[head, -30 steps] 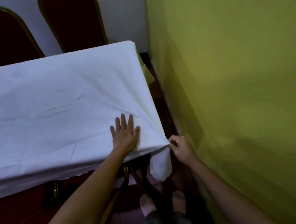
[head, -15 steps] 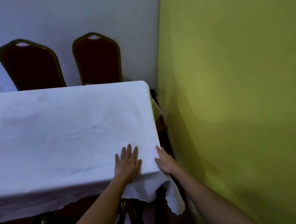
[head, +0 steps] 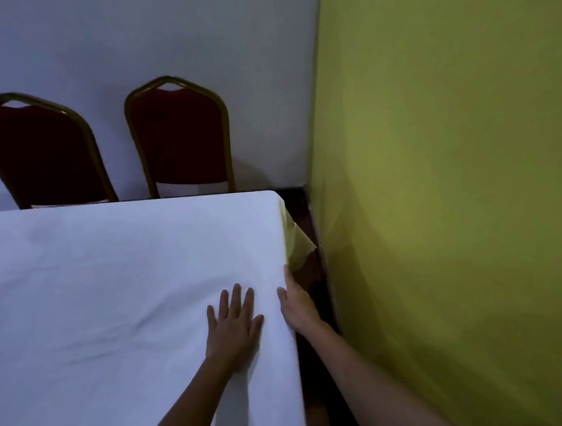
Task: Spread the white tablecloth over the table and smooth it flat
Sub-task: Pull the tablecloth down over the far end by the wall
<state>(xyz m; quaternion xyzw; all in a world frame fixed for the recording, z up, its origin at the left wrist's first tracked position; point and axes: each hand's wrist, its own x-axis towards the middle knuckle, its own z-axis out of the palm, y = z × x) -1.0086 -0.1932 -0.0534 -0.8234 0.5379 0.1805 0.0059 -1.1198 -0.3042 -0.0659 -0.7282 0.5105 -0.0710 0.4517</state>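
Note:
The white tablecloth (head: 104,284) covers the whole table top, with shallow creases near the right end. My left hand (head: 234,328) lies flat on the cloth, palm down, fingers spread. My right hand (head: 295,304) rests along the table's right edge, fingers straight, pressing the cloth where it folds over the side. The cloth's right side hangs down; its far corner flap (head: 299,247) looks yellowish-green. The table itself is hidden under the cloth.
Two dark red chairs with gold frames (head: 178,140) (head: 36,155) stand behind the table against a grey wall. A green wall (head: 455,190) runs close along the table's right end, leaving a narrow dark strip of floor (head: 325,281).
My right hand let go of the pinched near corner and moved up along the right edge, now lying flat. My left hand stays flat. The view has tilted upward.

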